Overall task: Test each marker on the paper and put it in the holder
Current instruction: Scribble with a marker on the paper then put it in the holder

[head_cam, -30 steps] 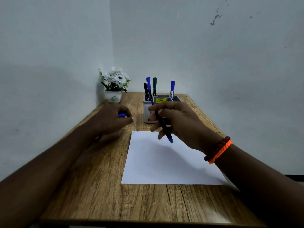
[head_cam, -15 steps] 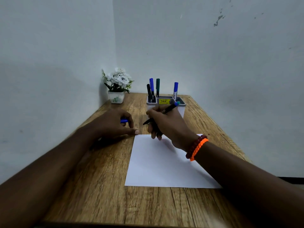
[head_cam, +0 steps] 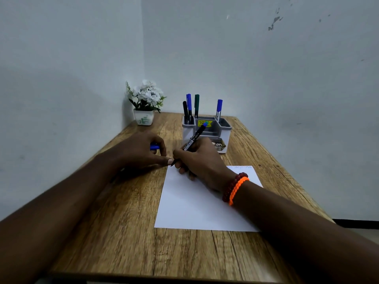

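A white sheet of paper (head_cam: 196,203) lies on the wooden table (head_cam: 127,232). My right hand (head_cam: 202,162) grips a black marker with a blue end (head_cam: 194,137), tip down at the paper's far left corner. Faint scribbles (head_cam: 240,167) mark the paper's far edge. My left hand (head_cam: 141,152) rests on the table beside that corner, its fingertip on the paper's edge, and it is closed on a blue cap (head_cam: 154,147). Behind my hands stands a grey holder (head_cam: 207,131) with several markers (head_cam: 189,106) upright in it.
A small white pot of white flowers (head_cam: 144,102) sits in the far left corner against the walls. The table's right edge runs close to the wall. A bead and orange bracelet (head_cam: 234,187) is on my right wrist.
My right hand turned the marker over from tip-toward-me to a writing grip and brought its tip down to the paper's far left corner. My left hand shifted to touch the paper's edge.
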A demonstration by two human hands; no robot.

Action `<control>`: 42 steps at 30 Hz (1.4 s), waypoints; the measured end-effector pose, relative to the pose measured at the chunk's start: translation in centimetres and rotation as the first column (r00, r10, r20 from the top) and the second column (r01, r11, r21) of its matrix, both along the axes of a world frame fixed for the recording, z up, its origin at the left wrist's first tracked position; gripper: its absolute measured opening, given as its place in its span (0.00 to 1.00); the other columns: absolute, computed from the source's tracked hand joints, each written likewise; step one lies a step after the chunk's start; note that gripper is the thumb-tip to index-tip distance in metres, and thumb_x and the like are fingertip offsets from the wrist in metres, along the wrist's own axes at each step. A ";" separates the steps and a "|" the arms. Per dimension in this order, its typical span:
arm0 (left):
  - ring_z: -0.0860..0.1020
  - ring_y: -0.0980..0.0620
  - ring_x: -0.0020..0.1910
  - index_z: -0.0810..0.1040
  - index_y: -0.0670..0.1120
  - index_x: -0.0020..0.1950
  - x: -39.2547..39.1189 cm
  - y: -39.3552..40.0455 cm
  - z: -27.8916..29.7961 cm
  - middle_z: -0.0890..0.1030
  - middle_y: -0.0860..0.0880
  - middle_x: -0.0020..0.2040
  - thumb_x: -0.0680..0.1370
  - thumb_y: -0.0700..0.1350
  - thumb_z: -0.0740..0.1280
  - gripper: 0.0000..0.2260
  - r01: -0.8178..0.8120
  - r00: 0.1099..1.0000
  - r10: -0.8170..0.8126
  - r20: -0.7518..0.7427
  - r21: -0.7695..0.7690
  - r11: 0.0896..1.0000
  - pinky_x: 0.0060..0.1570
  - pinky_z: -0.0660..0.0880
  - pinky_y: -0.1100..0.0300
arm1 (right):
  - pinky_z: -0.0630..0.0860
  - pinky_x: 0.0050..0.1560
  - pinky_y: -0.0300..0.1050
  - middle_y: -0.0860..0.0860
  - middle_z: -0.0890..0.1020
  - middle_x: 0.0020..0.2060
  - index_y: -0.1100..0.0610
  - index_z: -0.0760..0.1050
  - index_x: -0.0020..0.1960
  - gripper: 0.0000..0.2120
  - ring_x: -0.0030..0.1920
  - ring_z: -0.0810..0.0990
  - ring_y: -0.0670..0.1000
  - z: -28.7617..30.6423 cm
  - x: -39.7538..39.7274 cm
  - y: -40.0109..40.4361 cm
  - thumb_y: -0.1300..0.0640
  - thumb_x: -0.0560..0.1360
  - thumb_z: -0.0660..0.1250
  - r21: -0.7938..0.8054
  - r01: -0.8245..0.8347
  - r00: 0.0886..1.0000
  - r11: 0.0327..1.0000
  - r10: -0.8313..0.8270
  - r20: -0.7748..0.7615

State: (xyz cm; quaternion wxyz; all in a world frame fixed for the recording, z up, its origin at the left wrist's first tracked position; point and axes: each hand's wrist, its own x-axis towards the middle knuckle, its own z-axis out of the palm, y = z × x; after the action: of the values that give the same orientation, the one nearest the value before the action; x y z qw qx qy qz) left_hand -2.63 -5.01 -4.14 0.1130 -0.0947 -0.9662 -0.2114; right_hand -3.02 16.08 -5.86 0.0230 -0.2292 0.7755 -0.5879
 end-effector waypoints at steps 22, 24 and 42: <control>0.77 0.54 0.51 0.85 0.52 0.48 0.2 0.2 0.2 0.79 0.55 0.50 0.70 0.57 0.79 0.12 -0.004 1.000 0.004 0.005 -0.021 1.000 0.45 0.71 0.58 | 0.69 0.24 0.40 0.55 0.86 0.33 0.66 0.85 0.46 0.11 0.26 0.77 0.46 0.1 -0.1 0.1 0.57 0.78 0.72 0.092 -0.035 0.999 0.995 0.038 -0.033; 0.78 0.54 0.50 0.85 0.51 0.48 0.2 0.2 0.3 0.79 0.54 0.49 0.70 0.56 0.79 0.12 0.002 1.000 -0.002 0.004 -0.021 1.000 0.43 0.71 0.59 | 0.69 0.23 0.39 0.55 0.86 0.32 0.66 0.85 0.45 0.11 0.25 0.77 0.45 0.1 0.0 0.1 0.58 0.78 0.72 0.093 -0.033 0.998 0.995 0.038 -0.051; 0.78 0.54 0.52 0.85 0.52 0.47 0.1 0.1 0.2 0.81 0.53 0.51 0.69 0.60 0.78 0.14 0.005 1.000 -0.004 0.022 -0.012 1.000 0.47 0.73 0.58 | 0.72 0.23 0.39 0.59 0.87 0.36 0.66 0.85 0.44 0.10 0.27 0.79 0.47 0.0 -0.1 0.0 0.58 0.77 0.73 0.100 0.011 0.997 0.995 -0.004 -0.076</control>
State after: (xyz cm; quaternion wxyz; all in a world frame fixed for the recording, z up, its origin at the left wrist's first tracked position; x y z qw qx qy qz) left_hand -2.51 -4.86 -3.89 0.1015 -0.0953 -0.9684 -0.2069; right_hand -3.09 16.04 -5.88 0.0028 -0.2471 0.8051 -0.5392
